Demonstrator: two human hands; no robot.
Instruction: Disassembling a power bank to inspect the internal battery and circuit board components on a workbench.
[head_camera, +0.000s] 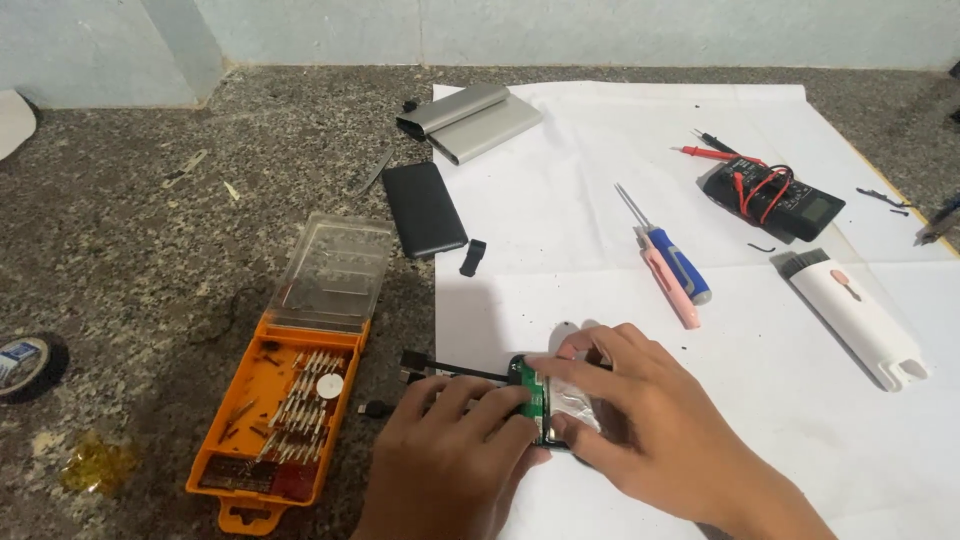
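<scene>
L hand (455, 440) & R hand (640, 420) on green circuit board (531, 392), orange bit case (275, 425) nearby

A dark speckled stone counter (150, 260) fills the scene, flecked grey and brown. A large white paper sheet (600, 230) covers its right half (one crease runs across it). Along the far edge stands a pale blue-grey wall (560, 30), with a boxed corner (110, 50) jutting out at far left. The light is soft and even, casting faint shadows.
</scene>
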